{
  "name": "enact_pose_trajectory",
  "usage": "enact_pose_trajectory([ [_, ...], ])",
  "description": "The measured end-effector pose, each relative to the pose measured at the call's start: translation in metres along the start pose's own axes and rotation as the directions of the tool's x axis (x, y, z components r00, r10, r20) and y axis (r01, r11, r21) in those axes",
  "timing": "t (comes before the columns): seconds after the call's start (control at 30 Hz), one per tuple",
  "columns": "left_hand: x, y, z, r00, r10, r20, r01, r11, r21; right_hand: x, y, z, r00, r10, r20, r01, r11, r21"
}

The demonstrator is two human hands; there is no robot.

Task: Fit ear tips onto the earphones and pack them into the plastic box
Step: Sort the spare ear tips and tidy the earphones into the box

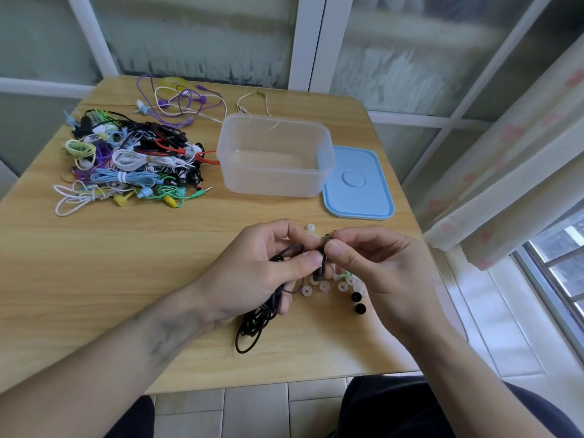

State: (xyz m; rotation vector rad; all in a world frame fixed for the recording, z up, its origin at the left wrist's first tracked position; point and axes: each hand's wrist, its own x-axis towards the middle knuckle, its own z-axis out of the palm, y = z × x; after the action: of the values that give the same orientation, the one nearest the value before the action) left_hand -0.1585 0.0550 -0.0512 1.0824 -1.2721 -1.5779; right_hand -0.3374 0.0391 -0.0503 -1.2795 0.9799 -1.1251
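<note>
My left hand (pixel 262 270) grips a pair of black earphones (pixel 256 324); the coiled cable hangs from my palm onto the table, and thumb and fingers pinch one earbud. My right hand (pixel 376 263) pinches a small black ear tip (pixel 327 239) against that earbud, right where the two hands meet. Loose ear tips lie under and beside my hands: several translucent white ones (pixel 324 286), one white tip (pixel 310 227) further back, two black ones (pixel 358 302). The clear plastic box (pixel 275 156) stands open and empty behind my hands.
The box's blue lid (pixel 357 184) lies flat to the right of the box. A tangled heap of coloured earphones (pixel 132 159) covers the table's back left, with purple and white cables (pixel 180 99) behind it. The wooden table (pixel 94 263) ends near a curtain (pixel 512 172) on the right.
</note>
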Motion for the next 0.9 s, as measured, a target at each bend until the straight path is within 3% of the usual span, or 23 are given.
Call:
enact_pose_trajectory([
  [0.5,0.0011,-0.0008,-0.0002,0.999,0.025,-0.031,-0.024,0.999,0.047,0.0044,0.0003,-0.0069,0.996,-0.068,0.062,0.073,0.994,-0.083],
  [0.9,0.0019,-0.0050,-0.0020,0.996,0.036,-0.080,-0.031,0.998,0.055,0.0048,-0.0002,-0.0080,0.997,-0.019,0.072,0.029,0.989,-0.142],
])
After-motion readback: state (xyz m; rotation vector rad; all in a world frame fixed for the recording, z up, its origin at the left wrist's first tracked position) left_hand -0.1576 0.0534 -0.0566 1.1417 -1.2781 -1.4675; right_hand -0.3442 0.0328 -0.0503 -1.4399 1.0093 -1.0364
